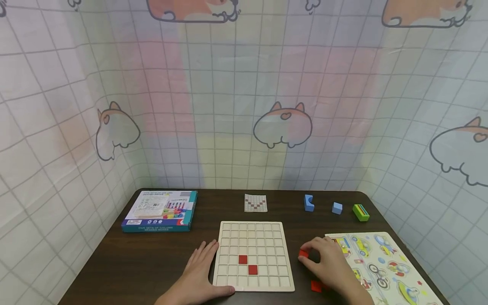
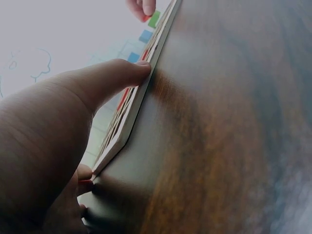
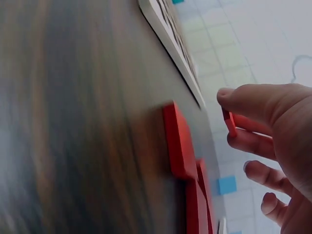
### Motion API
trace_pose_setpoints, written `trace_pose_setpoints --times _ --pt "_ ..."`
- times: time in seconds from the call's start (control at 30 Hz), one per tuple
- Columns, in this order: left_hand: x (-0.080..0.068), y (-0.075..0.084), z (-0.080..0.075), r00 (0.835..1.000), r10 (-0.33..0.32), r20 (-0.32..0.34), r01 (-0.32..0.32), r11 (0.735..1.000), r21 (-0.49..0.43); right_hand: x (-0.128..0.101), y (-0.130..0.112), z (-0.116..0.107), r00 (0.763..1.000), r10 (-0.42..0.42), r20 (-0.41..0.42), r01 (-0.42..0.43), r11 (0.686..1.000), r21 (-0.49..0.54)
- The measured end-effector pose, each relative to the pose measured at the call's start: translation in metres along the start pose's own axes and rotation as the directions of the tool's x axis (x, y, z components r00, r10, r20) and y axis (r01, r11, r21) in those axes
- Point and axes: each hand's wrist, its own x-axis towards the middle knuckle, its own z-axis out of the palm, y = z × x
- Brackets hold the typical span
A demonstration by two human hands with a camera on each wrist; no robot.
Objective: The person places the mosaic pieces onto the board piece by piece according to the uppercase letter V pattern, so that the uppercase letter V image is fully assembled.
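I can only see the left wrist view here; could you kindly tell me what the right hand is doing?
Observer: The right hand pinches a red tile just right of the grid board.
Operator: Are any tiles on the board?
Observer: Two red tiles sit diagonally adjacent in its lower rows.
Operator: Any spare tiles?
Observer: More loose red tiles lie on the table beneath that hand.

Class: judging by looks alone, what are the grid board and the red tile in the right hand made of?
Grid board: probably pale unfinished wood or plywood; matte, light tan, thick edge. Red tile, pinched by the right hand: opaque, uniformly red, flat-sided; painted wood or plastic, cannot tell which.
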Motion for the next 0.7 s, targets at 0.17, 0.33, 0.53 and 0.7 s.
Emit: trace_pose_setpoints --times 0.17,0.33,0.53,0.7 --pt "0.0 -0.002 0.001 1.0 -0.004 -0.004 0.004 1.0 0.01 0.004 -0.014 0.006 0.999 -0.038 0.021 0.038 0.999 0.007" --pt "-0.001 -0.001 0.001 1.0 -0.002 -0.012 0.002 1.0 0.007 0.008 -0.023 0.011 0.997 -0.072 0.029 0.071 0.997 0.024" --pt "-0.002 0.001 0.0 1.0 -0.004 -0.014 0.004 1.0 0.006 0.013 -0.034 0.021 0.995 -0.096 0.036 0.095 0.995 0.029" --pt "-0.002 0.001 0.001 1.0 -0.004 -0.015 0.004 1.0 0.015 0.015 -0.047 0.028 0.989 -0.148 0.027 0.147 0.988 0.045"
